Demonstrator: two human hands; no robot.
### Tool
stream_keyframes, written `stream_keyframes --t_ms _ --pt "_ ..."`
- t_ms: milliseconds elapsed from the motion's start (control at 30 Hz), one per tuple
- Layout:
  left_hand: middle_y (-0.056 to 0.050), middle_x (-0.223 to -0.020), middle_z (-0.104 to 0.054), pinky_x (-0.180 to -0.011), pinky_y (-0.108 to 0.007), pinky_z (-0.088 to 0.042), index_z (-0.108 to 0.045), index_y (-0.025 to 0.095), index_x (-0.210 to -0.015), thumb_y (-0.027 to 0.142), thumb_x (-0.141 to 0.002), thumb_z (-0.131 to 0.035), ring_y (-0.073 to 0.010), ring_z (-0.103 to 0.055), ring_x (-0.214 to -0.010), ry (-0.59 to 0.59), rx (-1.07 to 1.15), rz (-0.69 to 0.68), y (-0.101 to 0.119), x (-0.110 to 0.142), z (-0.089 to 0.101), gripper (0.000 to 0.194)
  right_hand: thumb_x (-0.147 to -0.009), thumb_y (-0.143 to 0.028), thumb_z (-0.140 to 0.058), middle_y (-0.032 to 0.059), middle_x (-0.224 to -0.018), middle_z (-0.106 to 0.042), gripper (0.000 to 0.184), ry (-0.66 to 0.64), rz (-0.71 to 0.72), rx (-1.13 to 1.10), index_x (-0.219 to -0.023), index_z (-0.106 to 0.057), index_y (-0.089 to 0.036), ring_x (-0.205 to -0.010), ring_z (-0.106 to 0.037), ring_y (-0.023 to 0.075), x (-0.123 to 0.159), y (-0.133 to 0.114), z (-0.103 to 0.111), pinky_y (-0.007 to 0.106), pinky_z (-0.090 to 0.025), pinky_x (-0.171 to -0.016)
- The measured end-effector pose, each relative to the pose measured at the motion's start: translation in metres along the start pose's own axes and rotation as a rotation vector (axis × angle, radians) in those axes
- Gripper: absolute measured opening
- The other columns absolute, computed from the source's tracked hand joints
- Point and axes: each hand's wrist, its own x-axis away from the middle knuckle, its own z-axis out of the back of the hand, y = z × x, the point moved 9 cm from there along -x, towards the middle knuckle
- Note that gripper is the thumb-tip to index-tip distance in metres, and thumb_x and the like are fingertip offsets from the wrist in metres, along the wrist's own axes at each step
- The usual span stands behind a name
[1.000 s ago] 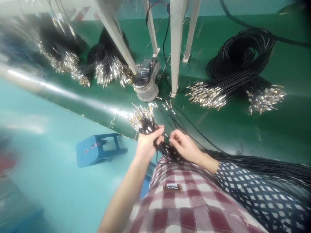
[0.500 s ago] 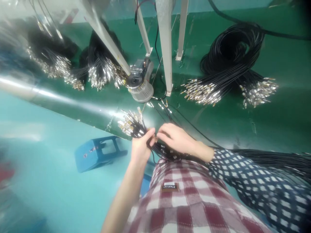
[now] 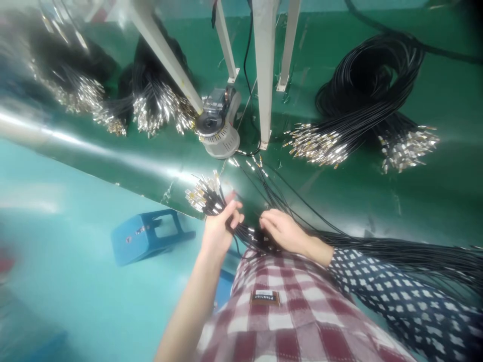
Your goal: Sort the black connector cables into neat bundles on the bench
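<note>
My left hand point(image 3: 221, 229) is closed around a bundle of black cables point(image 3: 211, 205) near its end. Silvery and gold metal tips fan out beyond my fingers toward the upper left. To the right, my right hand point(image 3: 283, 229) has its fingers pressed together in a pinch above the same bundle. Whatever lies between those fingertips is too small to make out. The rest of the bundle passes under my right wrist and becomes a long run of cables point(image 3: 407, 251) at the right edge. A few loose cables with metal tips point(image 3: 260, 166) lie just beyond my hands.
Green bench top point(image 3: 302, 186) carries a coiled cable bundle point(image 3: 370, 85) at right and more tipped bundles point(image 3: 154, 108) at left. A grey round-based device point(image 3: 221, 136) stands by white metal legs point(image 3: 264, 75). Below the bench edge is a blue stool point(image 3: 151, 236).
My right hand has moved right and slightly down, away from my left hand, opening a gap between them. The left hand keeps its hold on the cable bundle. The view has shifted slightly.
</note>
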Motion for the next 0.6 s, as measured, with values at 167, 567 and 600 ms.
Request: stream_keyframes --t_ms 167,567,600 --pt "-0.003 -0.069 -0.064 -0.049 -0.024 -0.038 -0.063 0.010 -0.069 0.014 -0.065 -0.079 -0.0021 -0.040 -0.040 -0.008 -0.024 0.084 -0.008 -0.011 0.008 0.017 -0.100 -0.027 -0.037 0.0042 -0.080 -0.063 0.033 -0.150 0.087 0.010 -0.079 -0.061 -0.018 -0.079 -0.054 0.0166 -0.005 0.000 -0.008 0.029 -0.041 -0.077" --pt "-0.010 -0.095 -0.070 -0.072 -0.031 -0.054 -0.069 0.009 -0.077 0.022 -0.066 -0.081 -0.0167 -0.064 -0.079 0.092 0.074 0.211 -0.028 -0.021 0.040 0.021 -0.094 -0.037 -0.051 0.0193 -0.123 -0.057 0.033 -0.081 -0.413 0.329 -0.113 -0.060 -0.011 -0.102 -0.061 0.0271 -0.124 0.087 -0.018 0.034 -0.043 -0.082" --pt "-0.010 -0.095 -0.070 -0.076 -0.034 -0.054 -0.068 0.010 -0.077 0.024 -0.067 -0.081 -0.0197 -0.065 -0.083 0.076 0.086 0.219 -0.029 -0.020 0.038 0.021 -0.095 -0.032 -0.050 0.0186 -0.123 -0.056 0.028 -0.074 -0.436 0.330 -0.111 -0.060 -0.011 -0.101 -0.062 0.0258 -0.128 0.087 -0.022 0.033 -0.044 -0.081"
